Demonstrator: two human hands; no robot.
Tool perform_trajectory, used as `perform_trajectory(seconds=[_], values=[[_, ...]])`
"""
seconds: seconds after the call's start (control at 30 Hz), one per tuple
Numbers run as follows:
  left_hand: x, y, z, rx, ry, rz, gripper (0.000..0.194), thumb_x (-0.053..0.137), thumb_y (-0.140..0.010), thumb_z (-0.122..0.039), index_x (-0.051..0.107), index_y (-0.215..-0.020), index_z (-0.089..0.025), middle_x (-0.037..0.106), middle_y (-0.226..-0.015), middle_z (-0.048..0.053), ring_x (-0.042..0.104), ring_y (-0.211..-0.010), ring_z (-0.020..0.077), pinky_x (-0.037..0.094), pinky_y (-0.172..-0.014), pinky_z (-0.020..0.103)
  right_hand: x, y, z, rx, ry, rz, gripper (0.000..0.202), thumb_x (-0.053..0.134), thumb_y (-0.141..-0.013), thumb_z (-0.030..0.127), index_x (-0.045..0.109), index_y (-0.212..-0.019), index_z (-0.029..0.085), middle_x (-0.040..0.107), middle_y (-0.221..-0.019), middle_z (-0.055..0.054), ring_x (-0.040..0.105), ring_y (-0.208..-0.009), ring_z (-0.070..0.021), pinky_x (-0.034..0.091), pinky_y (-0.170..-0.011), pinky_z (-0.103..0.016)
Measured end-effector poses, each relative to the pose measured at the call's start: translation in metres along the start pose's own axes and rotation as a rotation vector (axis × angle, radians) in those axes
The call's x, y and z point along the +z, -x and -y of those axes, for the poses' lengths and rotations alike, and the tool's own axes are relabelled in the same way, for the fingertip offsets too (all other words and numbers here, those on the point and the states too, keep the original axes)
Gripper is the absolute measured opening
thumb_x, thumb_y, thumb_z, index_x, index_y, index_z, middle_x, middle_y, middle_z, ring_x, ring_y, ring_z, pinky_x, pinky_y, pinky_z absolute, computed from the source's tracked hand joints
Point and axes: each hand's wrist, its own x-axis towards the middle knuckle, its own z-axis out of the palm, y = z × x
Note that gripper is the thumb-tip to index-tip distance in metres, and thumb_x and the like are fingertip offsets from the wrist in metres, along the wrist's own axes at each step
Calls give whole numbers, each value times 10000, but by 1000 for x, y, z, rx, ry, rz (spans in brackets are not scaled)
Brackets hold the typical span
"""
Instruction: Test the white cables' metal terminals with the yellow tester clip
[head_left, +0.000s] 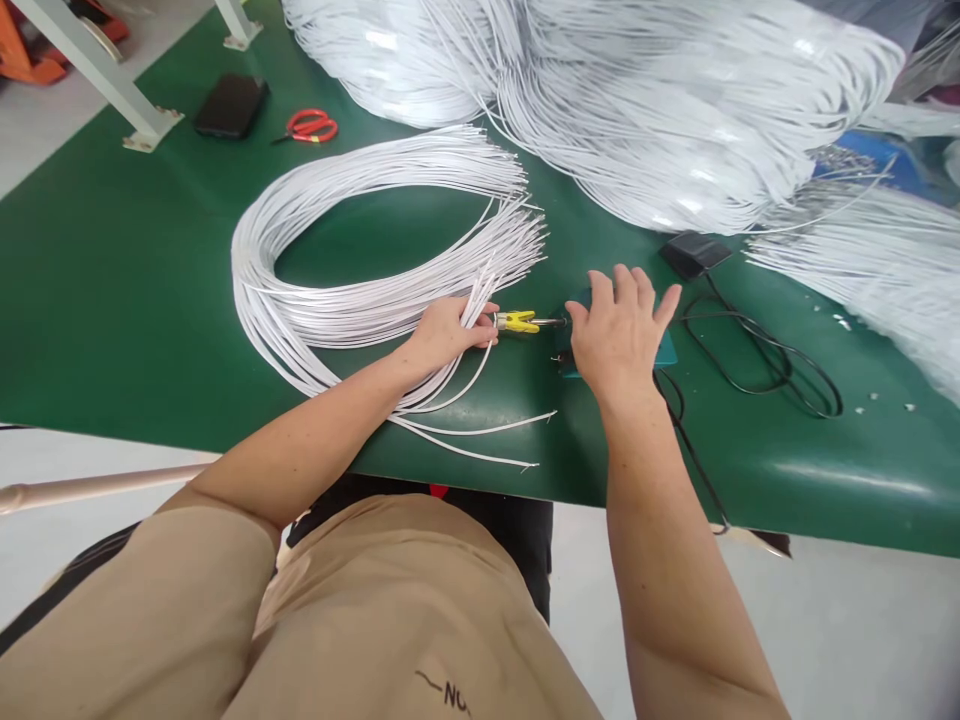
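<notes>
My left hand (pixel 448 336) is closed around the ends of several white wires (pixel 480 297). These wires come off a large coiled bundle of white wires (pixel 262 235) lying on the table. Just beyond my left fingertips is a yellow clip (pixel 519 321), joined by a metal shaft to a small green box-shaped device (pixel 666 350). Over this device lies my right hand (pixel 621 335), palm down with fingers spread. It covers most of the device, and whether it presses on it is hidden. Two loose wire ends (pixel 517 428) stick out toward the table's front edge.
Red-handled scissors (pixel 312 126) and a dark flat box (pixel 231 105) lie at the back left. Big heaps of white wire (pixel 675 110) fill the back and right. A black pedal-like block (pixel 694 255) trails black cable (pixel 780 370) across the green table (pixel 112 290).
</notes>
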Motion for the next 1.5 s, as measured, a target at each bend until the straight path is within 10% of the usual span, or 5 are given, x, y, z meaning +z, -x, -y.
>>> perform_trajectory(seconds=[0.3, 0.57, 0.8, 1.0, 1.5], values=[[-5, 0, 1, -39, 197, -40, 444, 757, -656, -231, 681, -1084, -140, 701, -825, 31, 679, -715, 157, 524, -703, 284, -7, 7, 13, -48, -80, -70, 361, 412, -968, 296, 572, -1253, 145, 585, -1313, -177, 498, -1220, -307, 259, -1085, -565], [-6, 6, -7, 20, 402, 64, 459, 798, -662, -278, 638, -1079, -170, 671, -921, 20, 605, -743, 104, 449, -622, 208, -25, 56, 91, -756, -235, 290, 268, 417, -939, 138, 659, -825, 133, 688, -845, -116, 587, -877, -236, 381, -846, -384], [-10, 8, -14, -87, 481, 74, 350, 789, -693, -376, 721, -953, -151, 658, -876, 25, 576, -752, 88, 453, -703, 220, -44, 44, 87, -285, -508, 704, 270, 536, -903, 307, 648, -687, 190, 689, -691, -41, 608, -637, -163, 361, -581, -278], [-10, 9, -12, 1, 415, 57, 452, 839, -623, -322, 702, -1023, -161, 640, -788, -12, 559, -704, 94, 443, -733, 253, -29, 7, 58, 407, -1066, 373, 166, 565, -848, 350, 629, -836, 197, 600, -639, 27, 529, -487, -98, 461, -476, -227], [-8, 10, -13, 93, 279, 49, 315, 793, -661, -324, 560, -786, -152, 634, -709, -8, 594, -673, 116, 447, -693, 259, -8, 11, 66, 674, -1782, 424, 206, 765, -641, 312, 674, -738, 154, 556, -604, 38, 412, -498, -51, 405, -494, -213]])
